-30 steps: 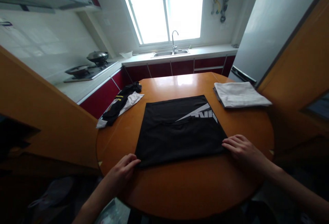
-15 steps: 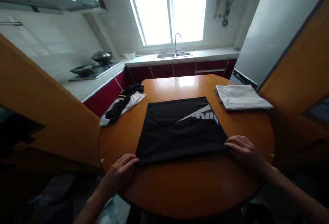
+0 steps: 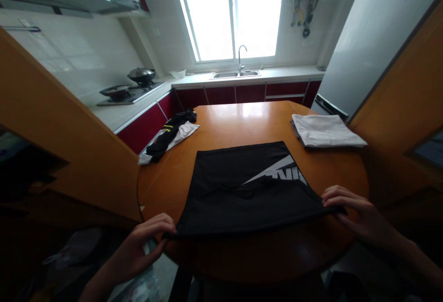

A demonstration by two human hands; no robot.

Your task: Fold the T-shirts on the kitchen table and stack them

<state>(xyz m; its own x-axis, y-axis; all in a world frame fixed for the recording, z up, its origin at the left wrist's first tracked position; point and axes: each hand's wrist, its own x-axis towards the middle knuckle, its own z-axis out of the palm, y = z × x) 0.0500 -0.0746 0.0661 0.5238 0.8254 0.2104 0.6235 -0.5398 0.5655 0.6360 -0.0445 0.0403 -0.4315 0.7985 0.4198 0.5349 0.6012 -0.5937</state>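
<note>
A folded black garment (image 3: 242, 200) with a white printed logo at its right side lies on the round wooden table (image 3: 238, 126). My left hand (image 3: 148, 235) pinches its near left corner between thumb and fingers. At the near right corner, my right hand (image 3: 353, 209) grips the cloth, and a dark tip of fabric sticks out past the fingers. The near edge is stretched between both hands and looks lifted off the wood, while the far part rests flat. Whether it is a shirt or another piece of clothing I cannot tell.
A stack of folded cloth with a white top (image 3: 327, 131) sits at the table's right. Crumpled black and white clothes (image 3: 169, 135) lie at the left edge. Beyond are a sink (image 3: 235, 74), a stove with pans (image 3: 131, 92) and a fridge (image 3: 367, 29).
Both hands have moved nearer to me and farther apart, pulling the garment's near edge up and towards me. The whole garment has slid slightly closer.
</note>
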